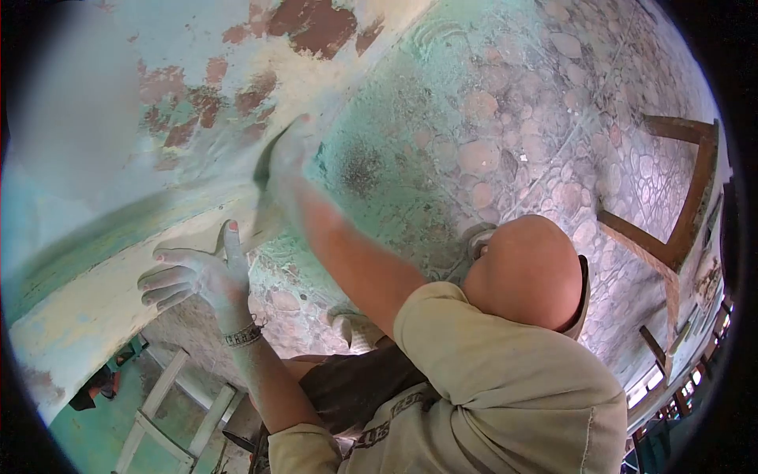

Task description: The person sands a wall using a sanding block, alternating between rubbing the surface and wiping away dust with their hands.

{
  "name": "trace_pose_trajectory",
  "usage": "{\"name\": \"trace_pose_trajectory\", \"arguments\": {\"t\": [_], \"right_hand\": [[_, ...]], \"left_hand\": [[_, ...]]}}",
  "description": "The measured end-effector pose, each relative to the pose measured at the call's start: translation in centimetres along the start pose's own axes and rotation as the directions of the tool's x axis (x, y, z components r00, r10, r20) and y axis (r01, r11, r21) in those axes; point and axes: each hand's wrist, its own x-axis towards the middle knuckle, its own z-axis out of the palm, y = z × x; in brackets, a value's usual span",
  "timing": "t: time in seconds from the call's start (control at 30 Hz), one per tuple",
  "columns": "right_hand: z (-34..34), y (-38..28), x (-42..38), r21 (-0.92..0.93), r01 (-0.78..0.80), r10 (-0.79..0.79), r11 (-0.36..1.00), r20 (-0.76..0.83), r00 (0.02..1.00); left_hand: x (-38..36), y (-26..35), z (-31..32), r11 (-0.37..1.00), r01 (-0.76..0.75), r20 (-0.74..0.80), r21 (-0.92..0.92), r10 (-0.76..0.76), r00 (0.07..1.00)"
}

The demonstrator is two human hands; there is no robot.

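My left hand (197,276), coated in pale dust, has its fingers spread and holds nothing. It is beside the cream-coloured edge (87,312) of a curved painted surface, and a patterned band (242,336) circles its wrist. Farther up, my right hand (288,158) is blurred and rests at or very near the painted surface (308,79), beside a dark shadow. Its fingers are smeared, so whether it holds anything cannot be made out. Brown patches (316,28) show where paint has come off. Green dust (379,118) covers the ground below the right hand.
My bent knee (525,272) is right of my arms, with a foot (479,241) beside it. A brown wooden frame (687,197) stands at the far right on the stone-patterned floor (489,110). A pale wooden frame (146,419) is at the lower left.
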Motion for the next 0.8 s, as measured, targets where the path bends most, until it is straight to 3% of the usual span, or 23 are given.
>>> {"name": "trace_pose_trajectory", "arguments": {"t": [0.07,0.1,0.17,0.27,0.33,0.4,0.47,0.53,0.57,0.67,0.77,0.8], "right_hand": [[0.6,2.1,-1.7,-0.177,0.091,-0.096,0.98,-0.022,0.995],[-1.2,-2.6,-6.9,-0.051,0.034,-0.032,0.998,0.033,0.999],[-2.6,-3.4,-4.7,0.012,-0.065,0.063,0.998,0.122,0.99],[-1.9,-2.5,-0.9,0.25,-0.19,0.164,0.95,0.12,0.979],[-1.2,-2.4,-0.8,0.234,-0.133,0.113,0.963,0.095,0.989],[-1.0,-3.6,-6.7,-0.037,0.018,-0.014,0.999,0.112,0.994],[0.0,-4.8,-6.7,0.241,-0.036,0.028,0.97,0.04,0.999],[-3.3,-9.4,-6.8,0.511,-0.326,0.201,0.795,0.285,0.937],[-3.4,-9.1,-5.1,0.501,-0.381,0.224,0.777,0.346,0.911],[-3.4,-8.1,-5.6,0.487,-0.329,0.166,0.809,0.347,0.923],[-2.4,-6.7,-8.8,0.439,-0.076,-0.051,0.895,0.271,0.961],[-3.1,-7.8,-9.1,0.452,-0.091,-0.046,0.887,0.284,0.958]], "left_hand": [[-0.1,0.3,0.0,0.999,-0.006,0.025,-0.031,0.006,1.0],[-0.2,0.3,-0.2,0.999,-0.004,0.036,-0.042,0.005,0.999],[-0.1,0.1,-0.8,0.998,0.003,0.064,-0.064,0.001,0.998],[-0.6,-0.5,-1.9,0.998,-0.004,0.119,-0.062,0.011,0.993],[-1.1,-1.3,-1.2,0.998,-0.054,0.134,-0.014,0.055,0.989],[-1.5,-1.3,-0.3,0.998,-0.065,0.112,0.003,0.064,0.992],[-1.8,-1.5,0.4,0.997,-0.073,0.082,0.019,0.071,0.994],[-1.7,-1.7,0.7,0.996,-0.09,0.036,0.031,0.088,0.995],[-1.8,-1.8,0.5,0.994,-0.101,0.031,0.04,0.1,0.995],[-1.5,-1.9,0.6,0.989,-0.132,0.012,0.061,0.132,0.991],[-2.3,-2.2,0.7,0.984,-0.16,0.037,0.083,0.157,0.987],[-2.4,-2.0,0.5,0.983,-0.166,0.033,0.079,0.164,0.986]]}}
